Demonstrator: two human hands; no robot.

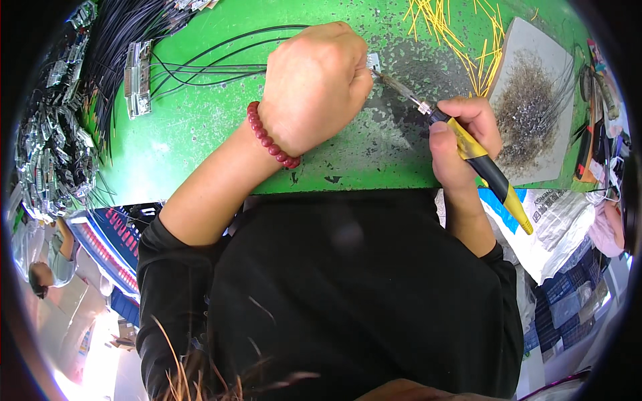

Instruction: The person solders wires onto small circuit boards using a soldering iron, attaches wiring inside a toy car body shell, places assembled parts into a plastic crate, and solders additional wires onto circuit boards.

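My left hand [317, 87], with a dark red bead bracelet [267, 139] at the wrist, is closed over thin black wires [214, 69] on the green worktable. Its fingertips are mostly hidden from above. Just beyond them a small pale piece [373, 61] shows. In my right hand [465, 140] is a yellow and black soldering iron [483, 164], gripped like a pen. Its tip points up and left, beside the pale piece; contact cannot be made out. The wires lead left to a flat silver metal connector part [138, 79] lying on the table.
Bundled black wires [127, 33] and a heap of metal connectors [53, 154] fill the left side. Yellow wires [455, 43] lie scattered at the far right, near a grey board [535, 100] covered in dark residue. Hand tools [592, 127] line the right edge. Other people are partly visible at both sides.
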